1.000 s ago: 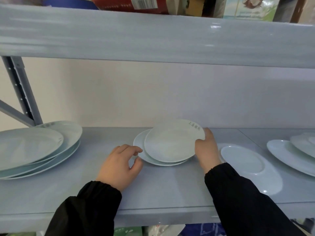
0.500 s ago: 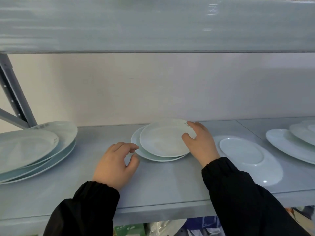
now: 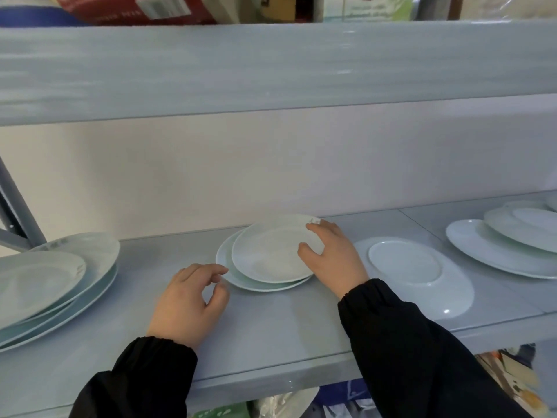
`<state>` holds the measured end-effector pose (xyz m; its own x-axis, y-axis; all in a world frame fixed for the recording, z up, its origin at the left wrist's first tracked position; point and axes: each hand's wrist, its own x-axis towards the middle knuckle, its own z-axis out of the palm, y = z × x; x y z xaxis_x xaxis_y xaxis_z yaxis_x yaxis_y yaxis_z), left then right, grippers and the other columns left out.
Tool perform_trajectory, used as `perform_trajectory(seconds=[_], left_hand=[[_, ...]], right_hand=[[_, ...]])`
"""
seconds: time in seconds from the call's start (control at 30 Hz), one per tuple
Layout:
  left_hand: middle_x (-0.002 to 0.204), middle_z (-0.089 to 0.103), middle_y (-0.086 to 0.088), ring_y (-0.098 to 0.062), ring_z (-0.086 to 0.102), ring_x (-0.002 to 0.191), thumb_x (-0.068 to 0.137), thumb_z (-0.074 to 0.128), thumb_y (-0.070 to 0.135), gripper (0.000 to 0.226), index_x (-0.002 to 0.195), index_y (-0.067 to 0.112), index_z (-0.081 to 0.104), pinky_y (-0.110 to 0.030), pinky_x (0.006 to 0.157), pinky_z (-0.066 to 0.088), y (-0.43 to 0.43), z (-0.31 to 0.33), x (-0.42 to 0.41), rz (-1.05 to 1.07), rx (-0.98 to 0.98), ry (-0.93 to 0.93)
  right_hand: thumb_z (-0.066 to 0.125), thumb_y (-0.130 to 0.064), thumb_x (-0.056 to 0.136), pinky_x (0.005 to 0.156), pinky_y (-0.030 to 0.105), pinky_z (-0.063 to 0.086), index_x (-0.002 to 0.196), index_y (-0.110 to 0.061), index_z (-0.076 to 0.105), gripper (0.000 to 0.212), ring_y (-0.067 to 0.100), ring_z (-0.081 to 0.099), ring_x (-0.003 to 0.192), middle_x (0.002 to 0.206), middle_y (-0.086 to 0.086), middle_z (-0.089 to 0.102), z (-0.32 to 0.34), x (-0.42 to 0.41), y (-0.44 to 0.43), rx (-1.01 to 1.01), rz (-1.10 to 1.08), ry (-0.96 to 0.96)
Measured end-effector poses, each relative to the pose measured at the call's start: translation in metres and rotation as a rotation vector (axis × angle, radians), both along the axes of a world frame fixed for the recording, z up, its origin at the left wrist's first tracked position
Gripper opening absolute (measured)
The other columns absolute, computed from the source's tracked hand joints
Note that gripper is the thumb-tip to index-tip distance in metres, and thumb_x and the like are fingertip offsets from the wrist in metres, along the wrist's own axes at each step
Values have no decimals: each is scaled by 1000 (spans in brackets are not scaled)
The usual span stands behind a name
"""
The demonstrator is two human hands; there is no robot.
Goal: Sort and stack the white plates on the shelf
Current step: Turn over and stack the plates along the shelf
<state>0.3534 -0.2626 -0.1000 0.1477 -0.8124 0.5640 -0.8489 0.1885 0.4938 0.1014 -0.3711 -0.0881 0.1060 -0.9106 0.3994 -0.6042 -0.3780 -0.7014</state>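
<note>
Our right hand (image 3: 334, 260) grips the right rim of the top plate (image 3: 271, 248), which lies on a second plate (image 3: 224, 260) at the middle of the shelf (image 3: 271, 324). Our left hand (image 3: 190, 300) hovers just beside them, fingers (image 3: 211, 268) loosely curled, holding nothing.

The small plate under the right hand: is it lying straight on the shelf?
No, the small plate lies on a second plate beneath it.

shelf (image 3: 271, 324): grey, loaded with white plates
small plate (image 3: 268, 251): sitting off-centre on lower plate (image 3: 223, 259), mid-shelf
right grip (image 3: 334, 260): thumb on top of small plate, fingers curled over its far rim
left grip (image 3: 190, 300): loosely curled, holding nothing, just beside lower plate
left stack (image 3: 60, 282): big plates, kinda messy
oval plate (image 3: 422, 276): just right of right grip
</note>
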Motion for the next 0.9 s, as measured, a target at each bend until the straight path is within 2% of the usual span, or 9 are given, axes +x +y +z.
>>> perform_trajectory(seconds=[0.13,0.23,0.33,0.4,0.5,0.57,0.67,0.77,0.9], left_hand=[[90,60,20,-7,55,93,83,58,27,22,102,34,66,-33,74,50,4,3,-3,34,32,-10],[89,61,17,-8,55,91,84,64,12,29,102,35,64,-33,74,49,8,6,-7,33,31,-28],[90,61,17,-8,55,88,83,56,28,22,102,37,63,-29,73,48,10,7,-17,40,-10,-81],[90,60,18,-8,55,86,79,45,38,31,101,33,66,-30,70,50,11,9,-32,42,-49,-133],[93,59,19,-9,54,85,78,44,37,34,101,27,69,-24,74,47,7,11,-66,-8,-124,-151],[94,63,13,-10,57,88,80,46,32,34,101,22,70,-20,80,44,2,9,-94,-70,-172,-165],[97,65,4,-16,61,92,82,49,27,32,101,16,71,-24,84,46,-9,4,-142,-187,-209,-195],[99,63,4,-15,58,94,82,52,22,30,107,17,69,-23,88,44,-17,1,-192,-327,-207,-255],[107,60,5,-16,57,101,82,54,25,37,117,21,63,-26,90,44,-29,2,-239,-380,-103,-371]], right_hand=[[54,-49,88,112,32,36,140,-27,54,56,9,36,142,154,-7,40,4,-8,10,-61,18,58],[56,-44,92,107,30,39,139,-26,55,50,12,42,138,151,-7,45,14,-28,17,-94,58,170],[53,-45,93,98,32,46,136,-28,57,46,15,55,123,138,-9,57,23,-68,23,-100,103,280],[52,-47,90,93,29,46,128,-28,63,43,15,59,115,128,-9,63,26,-101,22,-116,85,319],[53,-50,87,91,26,45,116,-30,68,39,12,61,109,120,-11,66,28,-153,12,-91,49,339],[55,-50,89,91,21,43,112,-34,69,31,0,58,104,116,-17,65,30,-184,6,-50,68,311],[62,-39,93,91,11,39,109,-36,70,19,-12,53,102,113,-23,64,26,-220,-4,-24,110,224],[66,-31,92,99,27,45,108,-30,73,17,-2,58,108,112,-19,67,14,-240,-12,-51,101,99],[60,-43,85,99,30,48,107,-31,73,29,-1,59,110,113,-23,66,0,-245,-17,-139,143,19]])
